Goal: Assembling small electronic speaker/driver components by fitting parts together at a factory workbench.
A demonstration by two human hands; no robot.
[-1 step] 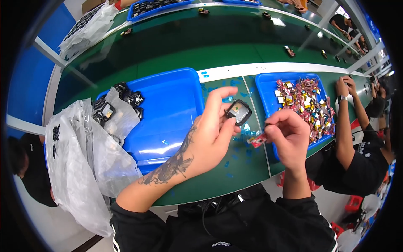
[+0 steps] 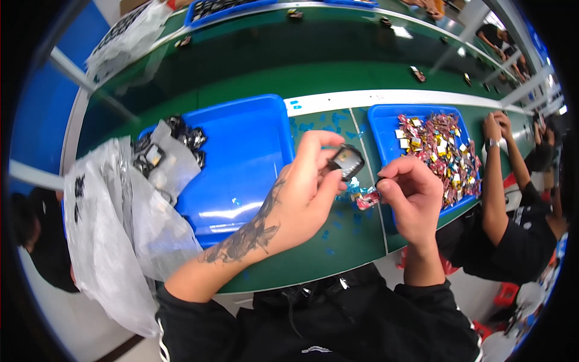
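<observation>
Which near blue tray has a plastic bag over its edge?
The left blue tray, left of the left hand: a plastic bag hangs over its left side. The right blue tray has heaped small parts, no bag.

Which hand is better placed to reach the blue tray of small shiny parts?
Probably the right hand: it is at that tray's near left corner, though it pinches a small dark piece. The left hand is farther off, holding a black case.
</observation>
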